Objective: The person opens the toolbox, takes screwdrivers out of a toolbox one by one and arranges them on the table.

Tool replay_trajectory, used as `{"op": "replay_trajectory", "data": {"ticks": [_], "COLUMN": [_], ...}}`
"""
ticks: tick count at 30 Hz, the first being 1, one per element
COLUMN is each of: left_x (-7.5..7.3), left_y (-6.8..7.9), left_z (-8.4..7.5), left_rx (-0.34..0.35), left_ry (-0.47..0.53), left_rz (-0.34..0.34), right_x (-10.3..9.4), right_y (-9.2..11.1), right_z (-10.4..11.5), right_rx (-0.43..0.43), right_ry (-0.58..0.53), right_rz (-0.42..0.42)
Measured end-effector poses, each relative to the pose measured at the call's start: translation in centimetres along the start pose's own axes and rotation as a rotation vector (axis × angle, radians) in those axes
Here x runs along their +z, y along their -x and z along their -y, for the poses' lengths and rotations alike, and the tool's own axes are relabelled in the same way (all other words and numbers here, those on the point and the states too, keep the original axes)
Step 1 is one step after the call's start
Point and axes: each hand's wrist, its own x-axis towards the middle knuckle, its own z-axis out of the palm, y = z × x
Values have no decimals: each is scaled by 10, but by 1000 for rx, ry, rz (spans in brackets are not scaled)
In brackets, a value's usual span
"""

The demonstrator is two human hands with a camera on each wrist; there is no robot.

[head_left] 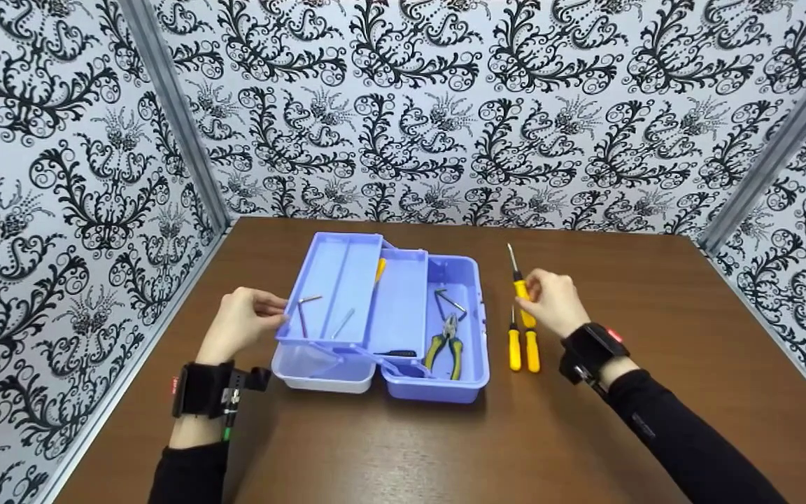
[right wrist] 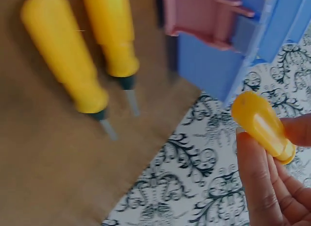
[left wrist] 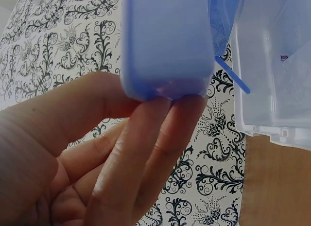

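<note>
White walls with black scrollwork enclose a brown table. Between the right hand's thumb and curled fingers sits a yellow-handled screwdriver, its shaft pointing away beyond them. Shifting this screwdriver seems the step in hand; the next move probably calls for a steady pinch, clear of the two yellow-handled screwdrivers lying near it (handles toward the person). Beside these stands the opened lilac toolbox, combination pliers in its base; the left hand pinches the upper tray's outer edge.
</note>
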Motion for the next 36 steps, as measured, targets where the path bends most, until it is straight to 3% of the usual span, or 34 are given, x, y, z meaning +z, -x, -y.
{"op": "replay_trajectory", "data": {"ticks": [6, 12, 24, 36], "left_x": [-1, -2, -2, -1], "left_y": [1, 0, 0, 0], "left_z": [1, 2, 1, 2], "left_rx": [-5, -3, -11, 14], "left_ry": [-10, -7, -2, -28], "left_rz": [-4, 7, 10, 0], "right_x": [-1, -3, 6, 15], "right_y": [16, 29, 50, 53], "right_z": [-22, -31, -41, -46], "right_rx": [108, 209, 266, 275], "right_ry": [69, 109, 144, 159], "right_rz": [62, 125, 200, 215]}}
